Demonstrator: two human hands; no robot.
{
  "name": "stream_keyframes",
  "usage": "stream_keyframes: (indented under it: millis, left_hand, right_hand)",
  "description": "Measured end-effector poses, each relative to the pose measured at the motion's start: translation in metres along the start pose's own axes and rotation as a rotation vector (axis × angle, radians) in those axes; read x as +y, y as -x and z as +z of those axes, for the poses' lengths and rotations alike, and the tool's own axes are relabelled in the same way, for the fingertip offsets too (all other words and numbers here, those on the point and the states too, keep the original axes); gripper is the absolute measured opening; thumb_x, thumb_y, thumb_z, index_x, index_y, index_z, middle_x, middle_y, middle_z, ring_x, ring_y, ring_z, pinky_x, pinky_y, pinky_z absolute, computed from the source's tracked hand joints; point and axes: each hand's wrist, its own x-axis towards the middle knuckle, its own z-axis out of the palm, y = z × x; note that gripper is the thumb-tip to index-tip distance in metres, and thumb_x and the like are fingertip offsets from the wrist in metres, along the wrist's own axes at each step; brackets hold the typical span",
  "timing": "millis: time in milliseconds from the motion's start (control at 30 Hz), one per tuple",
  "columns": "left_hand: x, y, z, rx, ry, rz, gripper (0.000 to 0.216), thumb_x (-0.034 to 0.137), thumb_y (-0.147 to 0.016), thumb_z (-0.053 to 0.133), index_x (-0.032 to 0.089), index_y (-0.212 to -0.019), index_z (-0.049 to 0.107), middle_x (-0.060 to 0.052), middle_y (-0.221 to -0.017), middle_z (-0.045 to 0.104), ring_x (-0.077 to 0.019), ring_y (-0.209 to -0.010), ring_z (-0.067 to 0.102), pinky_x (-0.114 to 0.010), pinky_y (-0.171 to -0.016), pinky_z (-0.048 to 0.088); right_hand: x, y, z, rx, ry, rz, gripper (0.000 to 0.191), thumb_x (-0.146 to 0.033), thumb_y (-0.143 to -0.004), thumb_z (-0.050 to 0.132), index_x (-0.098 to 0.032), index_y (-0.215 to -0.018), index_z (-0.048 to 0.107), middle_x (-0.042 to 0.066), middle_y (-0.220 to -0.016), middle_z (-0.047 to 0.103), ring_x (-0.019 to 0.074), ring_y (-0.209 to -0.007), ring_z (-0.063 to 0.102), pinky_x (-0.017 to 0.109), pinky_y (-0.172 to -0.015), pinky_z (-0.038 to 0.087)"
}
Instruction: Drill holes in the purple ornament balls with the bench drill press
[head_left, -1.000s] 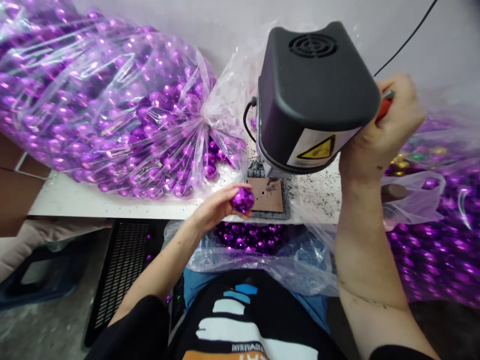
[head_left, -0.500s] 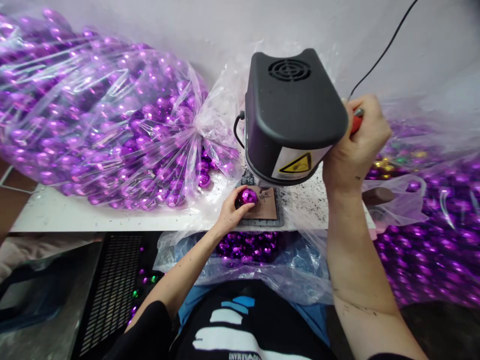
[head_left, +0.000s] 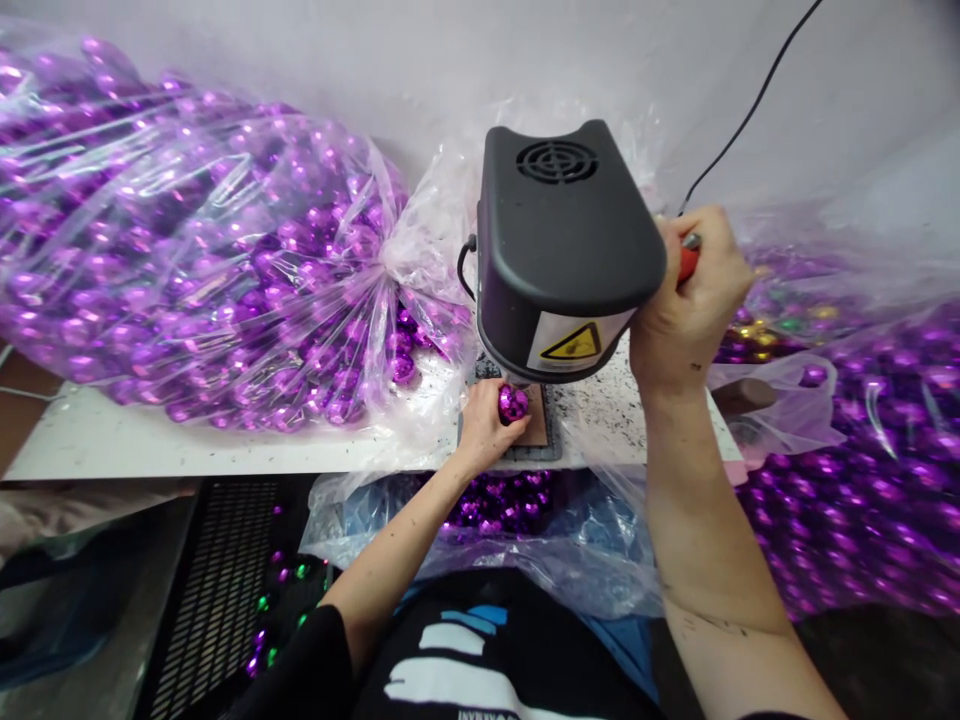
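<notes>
Between the thumb and fingers of my left hand point(head_left: 486, 425) is a shiny purple faceted ball point(head_left: 514, 403). It is over a brown board point(head_left: 537, 430) on a dark mat point(head_left: 553, 440), just below the front of a black press-like machine point(head_left: 570, 240). That machine has a round vent on top and a yellow warning label point(head_left: 574, 343). My right hand point(head_left: 697, 290) is wrapped round the red handle point(head_left: 688, 258) on the machine's right side. Whatever lies under the machine's housing is mostly hidden.
A big clear bag of purple balls point(head_left: 202, 270) fills the left of the white table point(head_left: 180, 455). More bagged purple balls point(head_left: 885, 480) stand at the right. An open plastic bag point(head_left: 585, 550) with purple balls is below the table edge. A black cable point(head_left: 757, 100) runs up the wall.
My left hand has moved the purple ball to the right, closer beneath the machine's front. My right hand stays on the red handle. The whole view has shifted slightly.
</notes>
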Motion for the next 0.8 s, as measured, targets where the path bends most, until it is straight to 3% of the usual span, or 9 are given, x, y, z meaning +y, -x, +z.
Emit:
stream_keyframes:
  millis: [200,333,433,567,800]
  left_hand:
    - [-0.001,0.002,-0.001,-0.030,-0.002,0.023,0.048,0.030,-0.077,0.080,0.021,-0.117,0.056,-0.008,-0.108,0.063,-0.0293,-0.109,0.057,-0.045,-0.098,0.043]
    - [-0.002,0.003,-0.002,-0.023,0.016,0.021,0.047,0.029,-0.078,0.079,0.021,-0.118,0.056,-0.008,-0.108,0.064,-0.0295,-0.109,0.057,-0.044,-0.096,0.045]
    - [-0.003,0.005,0.001,-0.003,0.021,0.025,0.044,0.028,-0.079,0.078,0.021,-0.117,0.057,-0.008,-0.111,0.064,-0.0294,-0.110,0.058,-0.044,-0.096,0.046]
    - [-0.004,0.007,0.003,0.000,0.014,0.027,0.041,0.029,-0.080,0.077,0.021,-0.114,0.057,-0.008,-0.111,0.064,-0.0286,-0.108,0.059,-0.043,-0.095,0.046]
    - [-0.003,0.007,0.003,-0.020,0.041,0.007,0.040,0.027,-0.080,0.077,0.022,-0.115,0.058,-0.008,-0.110,0.064,-0.0282,-0.107,0.059,-0.042,-0.095,0.048]
  right_hand:
    - [-0.004,0.006,-0.005,0.016,0.047,-0.026,0.046,-0.055,-0.100,0.043,-0.016,-0.078,0.052,-0.007,-0.061,0.037,0.0039,-0.057,0.033,0.022,-0.057,0.031]
    - [-0.002,0.038,-0.015,0.147,0.043,-0.175,0.024,-0.036,-0.098,0.053,-0.017,-0.084,0.059,-0.005,-0.070,0.051,0.0024,-0.057,0.044,0.021,-0.058,0.036]
    - [0.005,0.066,-0.020,0.190,-0.012,-0.246,0.013,-0.034,-0.094,0.058,-0.021,-0.095,0.061,-0.004,-0.076,0.058,0.0060,-0.059,0.054,0.024,-0.059,0.043]
    - [0.016,0.087,-0.021,0.196,-0.043,-0.327,0.014,-0.032,-0.092,0.057,-0.024,-0.103,0.060,-0.002,-0.076,0.058,0.0155,-0.072,0.065,0.033,-0.064,0.051]
    - [0.030,0.109,-0.022,0.149,-0.059,-0.304,0.016,-0.029,-0.088,0.060,-0.024,-0.103,0.060,0.001,-0.081,0.062,0.0189,-0.079,0.066,0.036,-0.065,0.054]
